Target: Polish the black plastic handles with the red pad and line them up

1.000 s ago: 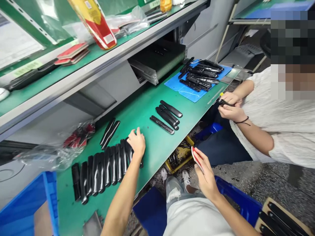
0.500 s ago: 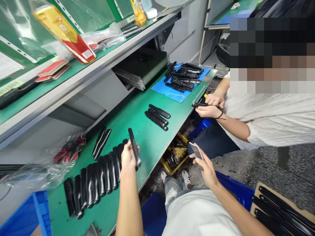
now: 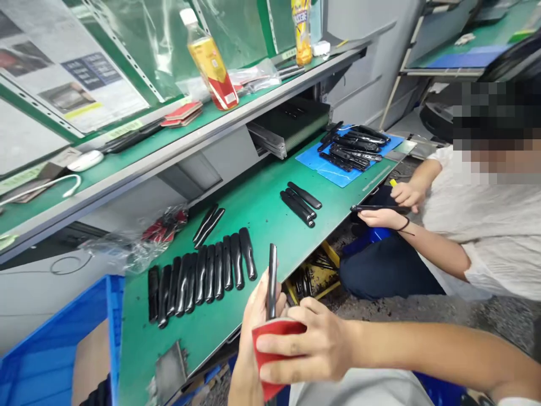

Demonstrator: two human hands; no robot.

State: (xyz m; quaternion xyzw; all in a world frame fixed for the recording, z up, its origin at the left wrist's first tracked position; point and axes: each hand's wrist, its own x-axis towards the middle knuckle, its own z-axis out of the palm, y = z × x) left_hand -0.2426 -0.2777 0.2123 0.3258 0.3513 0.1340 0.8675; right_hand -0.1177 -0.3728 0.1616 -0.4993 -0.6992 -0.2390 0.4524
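A glossy black part (image 3: 273, 276) stands nearly upright in my left hand (image 3: 249, 332), whose fingers are wrapped round it. My right hand (image 3: 315, 344) presses a red pad (image 3: 274, 349) against the lower end of this part, which the pad and fingers hide. Left of my hands, a row of several black parts (image 3: 200, 276) lies side by side on the green table (image 3: 245, 197). Two more black parts (image 3: 208, 226) rest behind that row, and a small group of them (image 3: 298, 207) lies farther off.
At right, a person (image 3: 426, 225) holds a black part and a yellow tool. Several black pieces lie on a blue sheet (image 3: 344, 179). A shelf edge (image 3: 177, 152) runs above the table's back. A blue crate (image 3: 51, 349) stands lower left, near a grey block (image 3: 169, 366).
My right hand has come across to my left hand, and the pad now touches the black part. My left hand has moved toward me, away from the row. The view has shifted left.
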